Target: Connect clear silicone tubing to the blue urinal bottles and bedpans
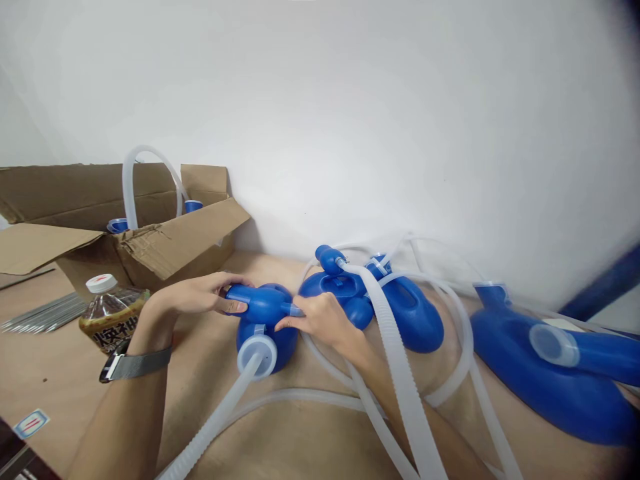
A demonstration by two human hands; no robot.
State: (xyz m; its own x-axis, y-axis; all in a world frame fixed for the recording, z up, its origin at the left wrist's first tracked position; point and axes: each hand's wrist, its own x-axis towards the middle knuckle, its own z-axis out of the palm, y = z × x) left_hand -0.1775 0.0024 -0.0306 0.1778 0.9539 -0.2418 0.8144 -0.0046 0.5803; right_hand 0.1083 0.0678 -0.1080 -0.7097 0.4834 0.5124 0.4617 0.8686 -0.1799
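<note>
My left hand is closed around the wide left end of a blue plastic urinal head. At the narrow right end of this piece, my right hand pinches its spout, where a tube joint may be hidden by the fingers. Just beneath the piece is a blue urinal bottle, its white cap facing me. A ribbed white hose runs from that cap down toward the lower left. A watch with a grey band is on my left wrist.
More blue urinal bottles lie right of my hands, with a large one at far right. White hoses loop across the brown tabletop. Left are a drink bottle, metal rods and an open cardboard box holding similar parts.
</note>
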